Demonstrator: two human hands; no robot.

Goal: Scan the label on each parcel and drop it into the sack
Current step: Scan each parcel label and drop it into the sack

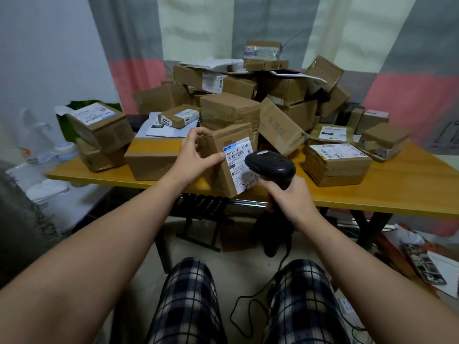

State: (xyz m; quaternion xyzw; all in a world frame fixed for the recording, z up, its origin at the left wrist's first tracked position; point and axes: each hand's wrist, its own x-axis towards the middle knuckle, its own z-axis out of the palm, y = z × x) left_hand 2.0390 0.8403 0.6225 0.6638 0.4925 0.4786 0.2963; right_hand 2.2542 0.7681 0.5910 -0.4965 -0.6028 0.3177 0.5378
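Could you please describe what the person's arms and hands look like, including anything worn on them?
The left arm and right arm are bare to the frame's edge; no sleeves show. The left hand and right hand wear no gloves, and no ring, watch or bracelet is visible. The trousers are dark-and-white checked.

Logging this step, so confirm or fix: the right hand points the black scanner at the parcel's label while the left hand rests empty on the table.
Not the left hand: in the head view it grips the parcel, tilted up at the table edge. The right hand does point the black scanner at its label.
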